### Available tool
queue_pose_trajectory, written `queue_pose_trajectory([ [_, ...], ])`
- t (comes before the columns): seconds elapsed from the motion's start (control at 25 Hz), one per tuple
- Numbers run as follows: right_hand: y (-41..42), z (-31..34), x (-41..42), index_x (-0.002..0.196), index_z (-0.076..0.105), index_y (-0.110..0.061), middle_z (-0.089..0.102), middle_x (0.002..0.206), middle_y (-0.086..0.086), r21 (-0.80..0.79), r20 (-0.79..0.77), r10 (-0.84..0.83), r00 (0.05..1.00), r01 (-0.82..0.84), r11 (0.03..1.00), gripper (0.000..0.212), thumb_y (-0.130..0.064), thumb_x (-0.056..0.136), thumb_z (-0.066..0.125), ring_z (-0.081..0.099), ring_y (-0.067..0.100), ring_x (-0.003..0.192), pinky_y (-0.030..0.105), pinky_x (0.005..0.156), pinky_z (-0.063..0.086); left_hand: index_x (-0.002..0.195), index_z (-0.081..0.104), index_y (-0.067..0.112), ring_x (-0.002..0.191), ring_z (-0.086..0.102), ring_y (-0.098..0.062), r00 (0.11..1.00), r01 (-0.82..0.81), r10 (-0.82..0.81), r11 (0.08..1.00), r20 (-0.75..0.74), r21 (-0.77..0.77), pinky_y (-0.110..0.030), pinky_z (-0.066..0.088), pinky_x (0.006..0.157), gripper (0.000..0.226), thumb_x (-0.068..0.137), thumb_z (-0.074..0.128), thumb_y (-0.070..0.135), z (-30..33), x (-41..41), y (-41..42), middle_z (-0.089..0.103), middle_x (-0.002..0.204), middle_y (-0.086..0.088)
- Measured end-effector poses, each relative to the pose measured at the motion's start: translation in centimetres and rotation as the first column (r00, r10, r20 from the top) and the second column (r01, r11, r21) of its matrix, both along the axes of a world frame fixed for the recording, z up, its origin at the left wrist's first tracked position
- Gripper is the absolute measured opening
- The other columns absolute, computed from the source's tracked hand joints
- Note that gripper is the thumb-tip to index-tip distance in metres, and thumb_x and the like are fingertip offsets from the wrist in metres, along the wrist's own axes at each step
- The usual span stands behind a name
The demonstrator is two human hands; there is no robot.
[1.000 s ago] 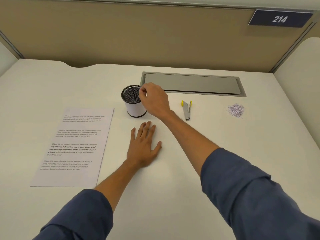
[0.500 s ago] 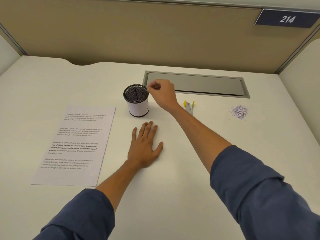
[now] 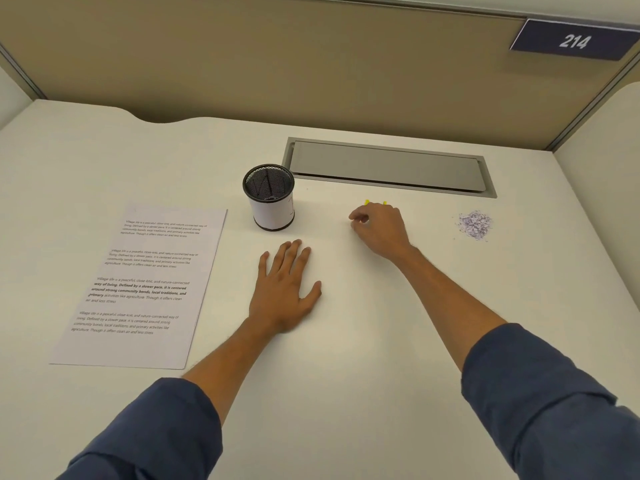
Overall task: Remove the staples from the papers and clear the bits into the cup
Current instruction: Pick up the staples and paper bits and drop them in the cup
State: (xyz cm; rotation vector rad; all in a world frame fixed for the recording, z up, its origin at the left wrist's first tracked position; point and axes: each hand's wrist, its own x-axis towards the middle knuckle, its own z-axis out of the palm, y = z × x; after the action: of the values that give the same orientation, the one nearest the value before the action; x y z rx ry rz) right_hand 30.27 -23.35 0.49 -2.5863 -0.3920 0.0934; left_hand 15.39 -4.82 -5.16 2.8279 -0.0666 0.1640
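Observation:
A black mesh cup (image 3: 269, 197) with a white wrap stands upright near the desk's middle. A printed stack of papers (image 3: 138, 282) lies flat to its left. My left hand (image 3: 284, 289) rests flat on the desk just in front of the cup, fingers straight. My right hand (image 3: 377, 226) hovers right of the cup with its fingers curled, and nothing shows between them. It covers the staple remover (image 3: 367, 202), of which only two yellow tips stick out behind the knuckles. Whether the hand touches it is hidden. A small pile of purple-white paper bits (image 3: 474, 225) lies further right.
A grey metal cable hatch (image 3: 388, 168) is set into the desk behind the cup and my right hand. A beige partition (image 3: 277, 64) with a "214" sign (image 3: 573, 41) closes off the back. A side panel stands at the right edge.
My right hand has left the cup's rim and moved right and toward me, now over the staple remover. My left hand has stayed flat in place.

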Motion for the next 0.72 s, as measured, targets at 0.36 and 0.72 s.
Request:
queue_pose_trajectory([
  [0.36,0.7,0.2,0.0,0.085,0.072,-0.018,0.07,0.084,0.002,-0.373,0.179,0.124,0.976,-0.049,0.927,0.025,-0.017,0.091,0.048,0.06,0.027,0.084,0.033,0.079,0.027,0.152,0.028,0.02,0.15,0.013,-0.018,1.0,-0.007,0.007,1.0,-0.001,-0.003,-0.048,0.005,0.121,0.072,0.091,0.027,0.058,0.0,0.0,0.0,0.02,0.162,0.0],
  [0.72,1.9,-0.3,-0.9,0.092,0.067,-0.014,0.067,0.091,0.005,-0.575,0.212,0.132,0.968,0.015,0.818,0.022,-0.004,0.087,0.047,0.059,0.025,0.097,0.035,0.088,0.033,0.153,0.027,0.021,0.15,0.012,-0.018,1.0,-0.007,0.007,1.0,-0.007,-0.004,-0.048,0.005,0.121,0.072,0.091,0.027,0.058,0.0,0.0,-0.1,0.019,0.162,0.001],
])
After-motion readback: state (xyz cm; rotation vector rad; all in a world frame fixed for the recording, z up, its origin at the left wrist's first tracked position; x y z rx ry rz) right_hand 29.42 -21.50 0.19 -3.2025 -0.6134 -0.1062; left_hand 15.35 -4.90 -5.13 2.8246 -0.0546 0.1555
